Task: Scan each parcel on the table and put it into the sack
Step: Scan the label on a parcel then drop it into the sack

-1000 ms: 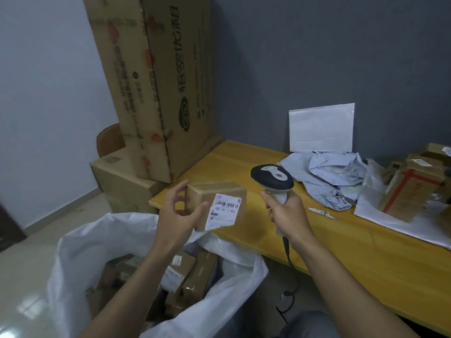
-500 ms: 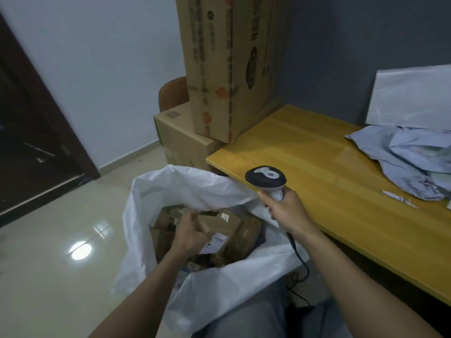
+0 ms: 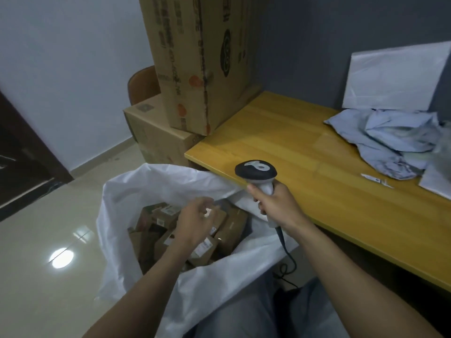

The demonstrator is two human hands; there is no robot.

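Left grip (image 3: 195, 223) blurred, loose and empty above sack (image 3: 146, 186); right grip (image 3: 275, 206) tight around scanner (image 3: 256, 170), cable (image 3: 286, 250) partly hidden.

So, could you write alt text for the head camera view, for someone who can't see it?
A person's left hand hovers open over a white sack of brown parcels, while the right hand grips a barcode scanner beside a yellow table.

A tall cardboard box (image 3: 195, 57) rests on a lower carton (image 3: 156, 132), a brown chair (image 3: 142, 84) behind them.
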